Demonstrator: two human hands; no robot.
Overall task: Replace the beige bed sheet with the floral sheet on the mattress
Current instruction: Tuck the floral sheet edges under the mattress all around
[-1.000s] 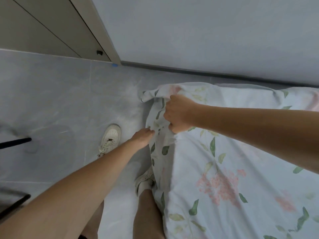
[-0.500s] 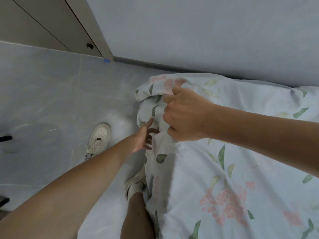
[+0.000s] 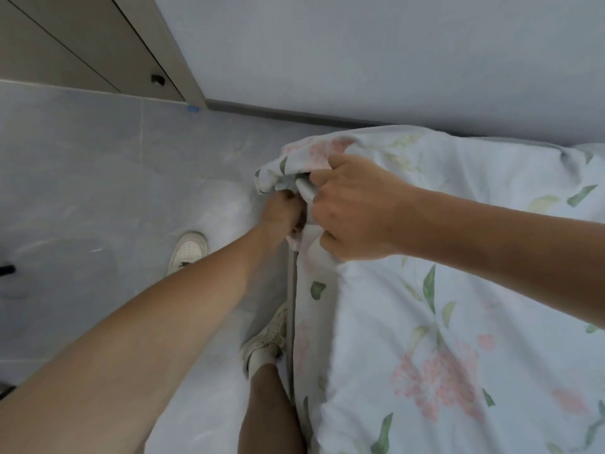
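Right hand (image 3: 350,214) gripping floral sheet (image 3: 425,322) corner, left hand (image 3: 278,213) bunching fabric beneath

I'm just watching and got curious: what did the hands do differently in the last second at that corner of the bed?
The left hand, earlier reaching open toward the sheet's side, has moved up under the corner and now grips bunched fabric. The right hand lifted the floral sheet corner slightly, keeping its grip. The sheet still covers the bed, and both shoes stay on the floor.

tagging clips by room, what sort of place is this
Most likely a bedroom: a mattress under a floral sheet that both hands work at its corner, a tiled floor, and a plain wall.
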